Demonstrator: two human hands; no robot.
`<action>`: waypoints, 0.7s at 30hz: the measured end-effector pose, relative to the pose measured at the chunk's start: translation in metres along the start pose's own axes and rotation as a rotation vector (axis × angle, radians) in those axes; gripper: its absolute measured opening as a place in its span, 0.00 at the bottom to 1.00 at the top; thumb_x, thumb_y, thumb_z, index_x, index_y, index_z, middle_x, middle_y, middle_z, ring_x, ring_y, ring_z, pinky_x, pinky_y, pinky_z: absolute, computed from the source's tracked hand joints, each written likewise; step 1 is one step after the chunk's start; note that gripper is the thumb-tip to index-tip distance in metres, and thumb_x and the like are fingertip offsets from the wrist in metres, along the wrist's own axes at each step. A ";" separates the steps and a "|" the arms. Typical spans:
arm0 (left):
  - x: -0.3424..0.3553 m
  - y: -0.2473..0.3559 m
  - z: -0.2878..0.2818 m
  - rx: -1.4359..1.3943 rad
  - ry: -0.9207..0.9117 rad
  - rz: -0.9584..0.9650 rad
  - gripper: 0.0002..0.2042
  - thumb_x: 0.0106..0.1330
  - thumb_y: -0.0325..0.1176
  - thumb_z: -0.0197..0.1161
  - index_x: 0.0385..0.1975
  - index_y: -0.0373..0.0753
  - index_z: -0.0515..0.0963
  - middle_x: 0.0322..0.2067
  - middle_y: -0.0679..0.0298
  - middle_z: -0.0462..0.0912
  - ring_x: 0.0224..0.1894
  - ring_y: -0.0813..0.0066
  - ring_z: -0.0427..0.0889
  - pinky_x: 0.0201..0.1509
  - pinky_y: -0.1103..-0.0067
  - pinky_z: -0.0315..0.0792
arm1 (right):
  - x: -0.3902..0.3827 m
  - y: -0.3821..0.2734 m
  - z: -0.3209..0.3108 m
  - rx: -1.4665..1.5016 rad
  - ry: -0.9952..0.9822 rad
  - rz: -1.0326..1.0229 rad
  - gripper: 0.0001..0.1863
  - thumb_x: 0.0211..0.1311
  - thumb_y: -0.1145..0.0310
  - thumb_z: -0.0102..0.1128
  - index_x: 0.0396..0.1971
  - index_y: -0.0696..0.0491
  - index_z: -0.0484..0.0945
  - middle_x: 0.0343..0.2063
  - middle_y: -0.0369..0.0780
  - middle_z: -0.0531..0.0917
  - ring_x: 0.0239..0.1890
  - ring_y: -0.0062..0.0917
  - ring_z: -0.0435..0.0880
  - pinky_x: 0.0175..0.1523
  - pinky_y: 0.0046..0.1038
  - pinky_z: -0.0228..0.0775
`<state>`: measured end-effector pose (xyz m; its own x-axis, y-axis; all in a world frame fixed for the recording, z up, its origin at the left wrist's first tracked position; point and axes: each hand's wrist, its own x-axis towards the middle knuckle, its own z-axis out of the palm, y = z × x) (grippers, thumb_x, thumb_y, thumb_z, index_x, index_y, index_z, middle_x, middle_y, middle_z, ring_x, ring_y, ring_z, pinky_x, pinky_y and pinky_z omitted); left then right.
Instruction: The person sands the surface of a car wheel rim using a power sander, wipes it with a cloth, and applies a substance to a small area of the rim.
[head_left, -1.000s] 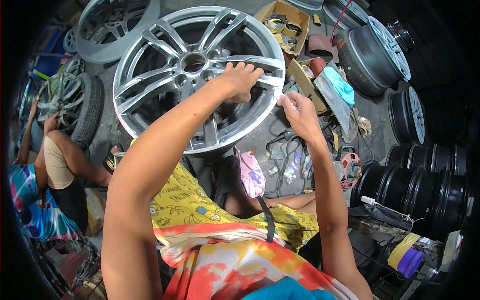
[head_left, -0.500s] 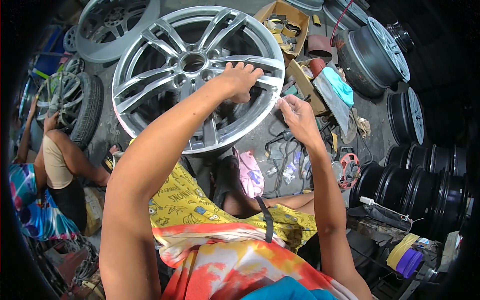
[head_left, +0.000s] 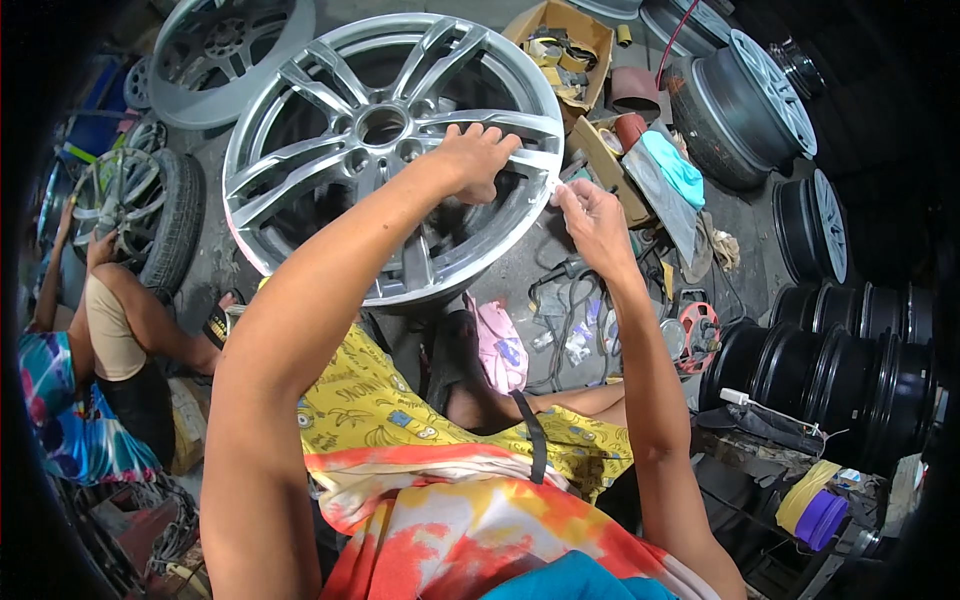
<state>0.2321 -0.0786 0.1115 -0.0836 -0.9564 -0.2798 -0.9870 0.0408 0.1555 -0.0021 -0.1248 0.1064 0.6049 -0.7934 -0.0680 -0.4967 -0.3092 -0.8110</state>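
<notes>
"Wheel rim (head_left: 383, 155), silver and face up. Where does it lie against the hands?"

"Under the left grip (head_left: 475, 165) and just to the left of the right grip (head_left: 592, 220), ahead of the person's yellow shorts (head_left: 370, 390). What bears it is mostly hidden."

"How does each grip stand?"

"The left drapes over a spoke, back of the hand up; I cannot tell whether its fingers clamp round it. On the right, thumb and forefinger sit close together at the outer lip. Something pale shows there, too small to make out, so I cannot tell if they pinch anything."

"Which step is in hand, would you say?"

"I'd judge it close fingertip work on that stretch of lip, with the left steadying."

"And what does the next move call for?"

"A firm left, I'd think, and light pressure from the right along the curve."

"What lies farther out?"

"Beyond the right grip, a cardboard box (head_left: 595, 40); to its right, a turquoise cloth (head_left: 672, 168); nearer the body, a pink cloth (head_left: 495, 340). Far left of the left grip, a co-worker's hand (head_left: 103, 247) is at a tyred wheel (head_left: 180, 225)."
</notes>
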 end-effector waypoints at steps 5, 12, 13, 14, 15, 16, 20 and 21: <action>0.002 0.001 0.001 0.029 -0.029 -0.008 0.37 0.59 0.33 0.65 0.72 0.43 0.62 0.62 0.52 0.72 0.68 0.48 0.70 0.66 0.49 0.66 | -0.016 -0.005 0.004 0.012 -0.081 -0.088 0.16 0.73 0.62 0.58 0.37 0.63 0.84 0.28 0.47 0.86 0.34 0.29 0.86 0.45 0.32 0.76; 0.000 0.001 0.000 0.006 -0.006 -0.010 0.36 0.57 0.31 0.64 0.70 0.43 0.63 0.61 0.51 0.73 0.68 0.48 0.70 0.65 0.49 0.67 | -0.004 -0.006 -0.004 -0.031 -0.075 -0.046 0.17 0.73 0.61 0.58 0.37 0.62 0.85 0.28 0.48 0.87 0.33 0.31 0.86 0.44 0.33 0.76; 0.001 0.000 0.001 0.011 -0.011 -0.012 0.36 0.57 0.31 0.64 0.70 0.43 0.63 0.61 0.51 0.73 0.68 0.48 0.70 0.65 0.49 0.67 | -0.007 -0.008 -0.004 -0.031 -0.167 -0.026 0.18 0.74 0.60 0.58 0.37 0.62 0.85 0.28 0.49 0.87 0.32 0.32 0.86 0.45 0.33 0.76; 0.000 0.001 0.001 0.010 -0.012 -0.012 0.36 0.57 0.31 0.64 0.70 0.43 0.63 0.61 0.51 0.73 0.68 0.48 0.70 0.65 0.49 0.67 | -0.007 -0.009 -0.006 -0.031 -0.168 -0.025 0.18 0.74 0.60 0.58 0.37 0.62 0.85 0.28 0.49 0.87 0.32 0.32 0.86 0.45 0.33 0.76; 0.000 0.001 0.000 0.010 0.002 -0.009 0.36 0.57 0.31 0.64 0.70 0.43 0.63 0.61 0.51 0.73 0.68 0.48 0.71 0.65 0.49 0.67 | -0.004 -0.010 -0.007 -0.040 -0.104 -0.053 0.18 0.74 0.60 0.58 0.37 0.62 0.85 0.28 0.49 0.86 0.32 0.32 0.85 0.44 0.33 0.75; 0.000 0.001 0.000 0.010 0.017 -0.007 0.36 0.57 0.30 0.64 0.70 0.43 0.63 0.61 0.52 0.73 0.68 0.48 0.71 0.65 0.49 0.67 | -0.001 -0.009 -0.009 -0.048 -0.040 -0.080 0.18 0.74 0.60 0.58 0.36 0.61 0.85 0.27 0.49 0.86 0.31 0.31 0.84 0.44 0.33 0.75; 0.001 0.001 0.002 -0.008 0.023 -0.001 0.36 0.57 0.30 0.63 0.70 0.43 0.63 0.61 0.52 0.73 0.67 0.48 0.71 0.65 0.49 0.67 | -0.006 -0.006 -0.006 -0.028 -0.164 -0.061 0.18 0.74 0.60 0.57 0.36 0.62 0.85 0.26 0.49 0.85 0.31 0.31 0.84 0.43 0.34 0.75; 0.000 0.000 0.002 -0.014 0.015 -0.004 0.36 0.57 0.30 0.63 0.70 0.43 0.63 0.61 0.52 0.73 0.67 0.48 0.71 0.65 0.49 0.67 | -0.007 -0.006 -0.004 -0.029 -0.184 -0.051 0.18 0.74 0.61 0.57 0.36 0.62 0.85 0.26 0.49 0.84 0.30 0.32 0.84 0.43 0.34 0.75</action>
<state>0.2322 -0.0778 0.1097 -0.0776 -0.9608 -0.2663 -0.9852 0.0330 0.1680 -0.0057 -0.1197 0.1141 0.7317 -0.6682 -0.1345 -0.4788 -0.3636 -0.7991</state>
